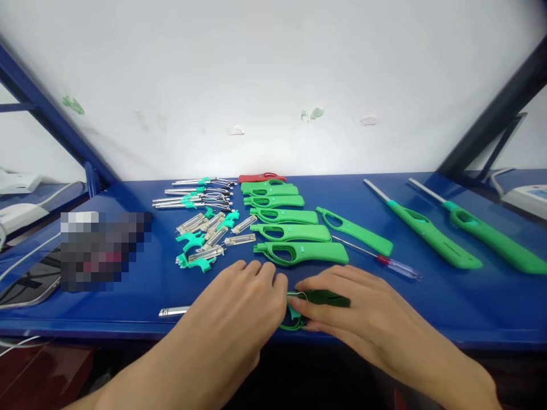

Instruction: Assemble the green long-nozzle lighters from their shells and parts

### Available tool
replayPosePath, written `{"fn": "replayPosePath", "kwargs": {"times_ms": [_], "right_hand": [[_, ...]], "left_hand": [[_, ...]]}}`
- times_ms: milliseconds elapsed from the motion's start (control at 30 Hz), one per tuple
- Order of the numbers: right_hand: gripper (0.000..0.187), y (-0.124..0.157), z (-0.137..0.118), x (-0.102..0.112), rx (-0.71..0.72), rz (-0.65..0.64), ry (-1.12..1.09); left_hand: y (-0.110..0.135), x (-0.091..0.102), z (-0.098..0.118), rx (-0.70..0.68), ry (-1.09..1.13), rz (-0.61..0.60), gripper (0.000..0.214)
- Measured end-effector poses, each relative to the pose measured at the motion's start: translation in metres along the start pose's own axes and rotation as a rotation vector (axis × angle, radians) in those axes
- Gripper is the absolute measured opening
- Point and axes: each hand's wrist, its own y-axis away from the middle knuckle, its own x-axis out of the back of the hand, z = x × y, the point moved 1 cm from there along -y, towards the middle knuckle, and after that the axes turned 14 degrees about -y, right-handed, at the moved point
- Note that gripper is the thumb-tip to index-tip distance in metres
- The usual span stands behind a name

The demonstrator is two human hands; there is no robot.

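At the table's front edge both my hands work on a green lighter shell (328,297), its hollow inner side showing. My left hand (245,304) is closed over its front end, and a silver metal tube (173,311) sticks out to the left from under that hand. My right hand (363,307) grips the shell's body, thumb pressing at a teal trigger piece (294,311) and a thin wire in the shell. Just beyond my hands lies a row of green shell halves (320,253). What my left fingertips touch is hidden.
Metal tubes with wires (192,202) lie at the back left, near teal triggers (190,242) and clear fuel tanks (240,240). A red shell (260,177) is at the back. Rightward are a screwdriver (397,266) and two long green lighters (431,233). A pixelated object (105,250) is left.
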Motion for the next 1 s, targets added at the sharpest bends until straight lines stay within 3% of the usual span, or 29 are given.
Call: {"fn": "replayPosePath", "kwargs": {"times_ms": [267, 567, 733, 900, 1000], "right_hand": [[0.027, 0.001, 0.001, -0.003, 0.010, 0.026, -0.008], [0.026, 0.001, -0.002, -0.001, 0.007, 0.050, 0.033], [0.031, 0.005, -0.007, -0.002, -0.045, 0.087, 0.069], [0.044, 0.005, -0.007, 0.000, -0.143, 0.139, 0.127], [0.042, -0.001, -0.004, 0.006, -0.099, 0.149, 0.120]], "left_hand": [[-0.006, 0.005, -0.010, -0.145, -0.132, -0.049, 0.028], [0.000, 0.006, -0.010, -0.051, -0.011, -0.001, 0.021], [0.018, -0.004, -0.010, 0.141, 0.213, 0.095, 0.020], [0.043, -0.012, 0.003, 0.406, 0.403, 0.188, 0.038], [0.053, -0.015, 0.013, 0.537, 0.430, 0.235, 0.043]]}}
